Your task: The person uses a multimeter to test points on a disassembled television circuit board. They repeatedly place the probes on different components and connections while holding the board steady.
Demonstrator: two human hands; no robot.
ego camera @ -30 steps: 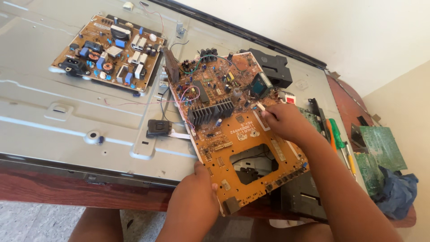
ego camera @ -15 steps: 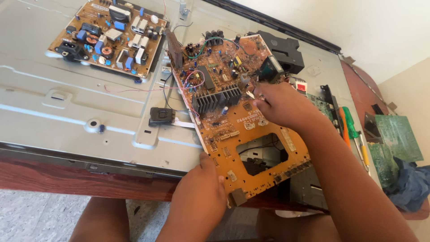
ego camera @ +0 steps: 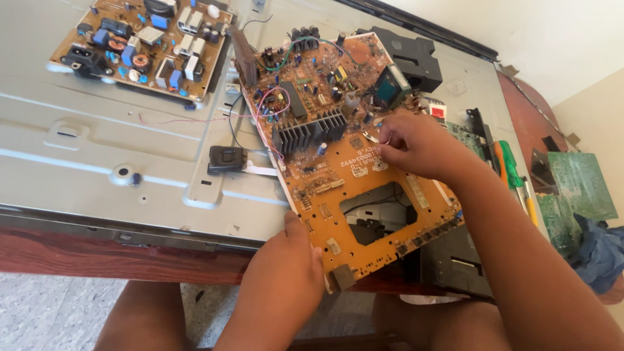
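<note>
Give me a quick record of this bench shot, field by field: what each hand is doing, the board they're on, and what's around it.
left hand: grips the near edge of the orange circuit board
right hand: fingertips press on the board's middle, beside the black heat sink
board position: lies on the grey metal panel, near end overhanging
far left: second circuit board
right side: green screwdriver, green board

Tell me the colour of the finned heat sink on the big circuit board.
Black; the heat sink shows best in the head view.
</note>
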